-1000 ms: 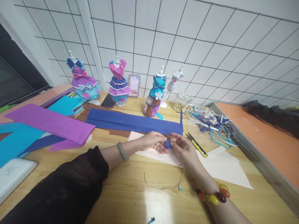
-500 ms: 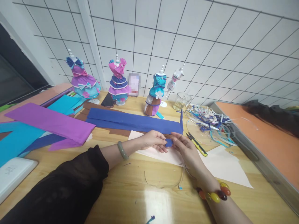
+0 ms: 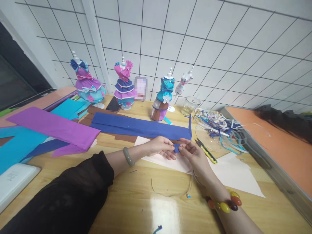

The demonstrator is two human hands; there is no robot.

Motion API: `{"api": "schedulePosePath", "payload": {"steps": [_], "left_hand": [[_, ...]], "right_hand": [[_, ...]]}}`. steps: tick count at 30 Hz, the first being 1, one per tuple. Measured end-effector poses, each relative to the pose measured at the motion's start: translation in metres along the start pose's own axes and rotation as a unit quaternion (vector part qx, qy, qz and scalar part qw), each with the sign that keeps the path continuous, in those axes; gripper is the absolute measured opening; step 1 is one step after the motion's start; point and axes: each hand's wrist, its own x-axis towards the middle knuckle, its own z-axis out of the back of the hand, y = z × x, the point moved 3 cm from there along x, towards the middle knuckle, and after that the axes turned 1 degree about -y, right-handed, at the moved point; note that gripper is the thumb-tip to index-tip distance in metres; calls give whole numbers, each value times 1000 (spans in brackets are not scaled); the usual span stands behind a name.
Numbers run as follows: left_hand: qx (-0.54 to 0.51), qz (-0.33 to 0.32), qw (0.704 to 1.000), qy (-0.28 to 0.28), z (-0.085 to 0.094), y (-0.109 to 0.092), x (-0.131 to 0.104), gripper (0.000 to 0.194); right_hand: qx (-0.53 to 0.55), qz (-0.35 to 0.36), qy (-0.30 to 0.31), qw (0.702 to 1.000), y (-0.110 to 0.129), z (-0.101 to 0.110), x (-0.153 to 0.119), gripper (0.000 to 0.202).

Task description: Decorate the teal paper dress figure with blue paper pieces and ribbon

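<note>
A small blue paper flower [image 3: 176, 148] is pinched between my two hands over a pale paper sheet [image 3: 168, 162]. My left hand [image 3: 161, 147] grips its left side with thumb and forefinger, the other fingers loosely curled. On the opposite edge, the thumb and fingertips of my right hand [image 3: 193, 152] are closed. Just behind my hands lies a long folded strip of dark blue paper [image 3: 138, 125]. Yellow-and-black snips [image 3: 206, 151] rest on the table to the right of my right hand.
Several small dress forms in paper dresses, such as the teal one [image 3: 166, 94], stand along the back. A glass jar [image 3: 190, 105] and a heap of paper scraps [image 3: 219, 123] sit at right. Purple paper [image 3: 53, 125] lies left, near a white box [image 3: 18, 182].
The blue flower looked flat and rounder; now it appears narrower and crumpled between my fingertips. Both hands have stayed in nearly the same place.
</note>
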Motion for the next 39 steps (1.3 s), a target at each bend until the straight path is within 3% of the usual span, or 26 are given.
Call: {"api": "schedulePosePath", "payload": {"steps": [19,26,39], "left_hand": [[-32,-16,999,-12,3,4,3,38],[-14,-17,999,-23,1,2,1,36],[-6,-23,1000,-7,2,4,3,34]], "right_hand": [[2,4,23,1000,-2,0,0,40],[-19,8,6,1000,-1,0,-1,39],[-46,16,7,999,-2,1,-1,42]]}}
